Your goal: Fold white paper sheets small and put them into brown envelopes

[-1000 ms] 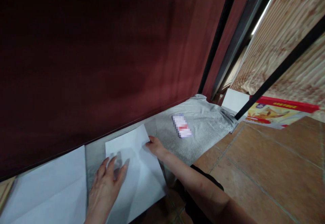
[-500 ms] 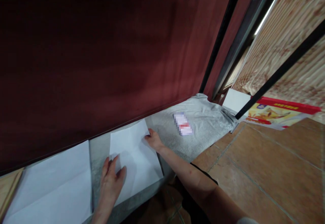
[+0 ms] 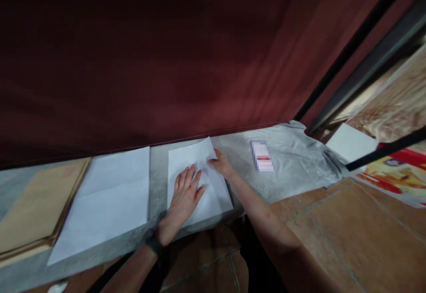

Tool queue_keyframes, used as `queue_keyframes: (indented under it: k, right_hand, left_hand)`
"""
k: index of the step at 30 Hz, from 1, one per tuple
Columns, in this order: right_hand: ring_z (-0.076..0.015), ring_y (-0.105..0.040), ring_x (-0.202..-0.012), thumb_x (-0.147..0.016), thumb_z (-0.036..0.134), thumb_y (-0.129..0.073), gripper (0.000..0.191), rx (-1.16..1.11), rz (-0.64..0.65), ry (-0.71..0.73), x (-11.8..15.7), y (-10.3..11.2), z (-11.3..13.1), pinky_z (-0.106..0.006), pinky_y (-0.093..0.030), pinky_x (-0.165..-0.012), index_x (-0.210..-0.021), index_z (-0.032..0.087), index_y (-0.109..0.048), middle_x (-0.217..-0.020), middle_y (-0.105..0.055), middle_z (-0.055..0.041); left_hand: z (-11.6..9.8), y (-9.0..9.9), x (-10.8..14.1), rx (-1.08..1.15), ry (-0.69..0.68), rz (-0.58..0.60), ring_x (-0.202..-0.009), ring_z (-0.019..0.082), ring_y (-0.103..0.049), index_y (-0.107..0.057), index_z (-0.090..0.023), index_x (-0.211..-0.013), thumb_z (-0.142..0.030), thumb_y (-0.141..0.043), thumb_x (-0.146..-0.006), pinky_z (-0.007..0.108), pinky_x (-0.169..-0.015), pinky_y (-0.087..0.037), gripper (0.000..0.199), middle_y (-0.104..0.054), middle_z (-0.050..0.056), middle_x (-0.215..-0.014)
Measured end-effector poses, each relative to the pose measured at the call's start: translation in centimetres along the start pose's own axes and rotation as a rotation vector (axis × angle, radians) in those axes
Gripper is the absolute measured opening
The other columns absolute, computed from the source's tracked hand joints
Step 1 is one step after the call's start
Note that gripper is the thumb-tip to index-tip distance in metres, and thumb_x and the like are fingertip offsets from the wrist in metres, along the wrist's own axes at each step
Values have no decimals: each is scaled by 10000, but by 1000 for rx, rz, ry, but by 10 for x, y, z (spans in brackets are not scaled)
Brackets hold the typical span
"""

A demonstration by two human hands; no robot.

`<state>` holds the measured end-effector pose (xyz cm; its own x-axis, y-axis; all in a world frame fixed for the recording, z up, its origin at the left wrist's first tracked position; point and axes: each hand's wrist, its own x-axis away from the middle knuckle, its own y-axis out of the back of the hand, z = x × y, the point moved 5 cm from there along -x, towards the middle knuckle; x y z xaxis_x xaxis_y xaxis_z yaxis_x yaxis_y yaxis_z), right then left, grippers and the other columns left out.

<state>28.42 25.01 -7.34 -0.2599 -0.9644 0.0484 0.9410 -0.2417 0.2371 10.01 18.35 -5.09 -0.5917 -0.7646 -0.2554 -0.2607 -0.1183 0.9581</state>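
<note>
A white sheet of paper [image 3: 213, 197], possibly with more sheets under it, lies on a narrow surface covered by a grey cloth [image 3: 239, 138]. My left hand [image 3: 186, 190] rests on its middle, palm down with fingers stretched out; a dark band circles the wrist. At the upper right edge, my right hand [image 3: 220, 163] pinches the paper between thumb and fingers, and that corner lifts slightly. Left of it lies a larger white sheet [image 3: 109, 191] with a crease across it, apart from both hands.
A stack of brown paper envelopes [image 3: 43, 200] lies at the far left. To the right is a blurred-out pink and white item [image 3: 262, 156]. A dark red curtain [image 3: 166, 62] hangs behind, black poles [image 3: 353, 40] stand right, and a printed carton [image 3: 396, 173] sits over the tiled floor.
My left hand has moved from the paper's left edge onto its middle and flattened. My right hand still pinches the edge. The view has turned left, showing more of the brown stack.
</note>
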Motion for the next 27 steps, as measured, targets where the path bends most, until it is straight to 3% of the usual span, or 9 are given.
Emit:
queue_keyframes:
  k: [4,7,9,11,14,18,27]
  right_hand:
    - [-237,-674,-1019,-801,137,-513,616,316,-6,116,5,-5,-1,-364,-531,-936,-1416,131,-491,-1159,-712,-118]
    - [-305,-619,-1155,-854,171,-473,689,549,-139,278,14,1,1,-452,-495,-1003,-1525,76,-347,-1300,-615,-224]
    - [-351,-538,-1266,-882,202,-480,671,710,-186,391,23,0,3,-531,-450,-1045,-1527,75,-346,-1401,-528,-257]
    - [-352,-465,-1351,-935,249,-462,599,781,-156,481,35,-9,3,-558,-421,-1074,-1513,111,-382,-1491,-456,-243]
    - [-299,-404,-1426,-1018,324,-351,538,823,-11,550,58,-31,0,-525,-391,-1129,-1522,140,-394,-1549,-426,-199]
    - [-261,-317,-1499,-1064,342,-216,561,935,177,587,82,-50,-9,-495,-305,-1203,-1523,88,-415,-1577,-419,-186]
    - [-293,-329,-1499,-1074,402,-227,578,1102,100,547,84,-25,-17,-517,-273,-1206,-1559,129,-383,-1617,-364,-154]
  left_hand:
    - [-2,-9,-4,-28,-21,88,-1523,324,-277,-470,-205,-1493,-504,-408,-1023,576,-1239,-194,561,-353,134,-1633]
    - [-2,-14,1,-8,-42,129,-1521,307,-287,-452,-197,-1505,-513,-356,-1038,586,-1238,-188,571,-366,132,-1627]
    - [-2,-16,5,2,-42,129,-1518,302,-295,-425,-210,-1523,-507,-342,-1044,592,-1234,-190,570,-366,131,-1627]
    - [-2,-16,6,-1,-39,116,-1512,311,-305,-426,-196,-1522,-498,-343,-1044,601,-1231,-187,571,-368,142,-1624]
    - [-4,-18,6,-28,-57,120,-1500,324,-327,-455,-127,-1499,-464,-383,-1032,603,-1236,-164,580,-421,188,-1582]
    - [-8,-21,4,-87,-90,154,-1485,316,-353,-460,-54,-1484,-397,-422,-1010,579,-1249,-145,586,-468,218,-1540]
    - [-10,-18,4,-99,-65,153,-1477,307,-372,-454,-45,-1485,-452,-312,-1050,514,-1244,-196,613,-434,186,-1573]
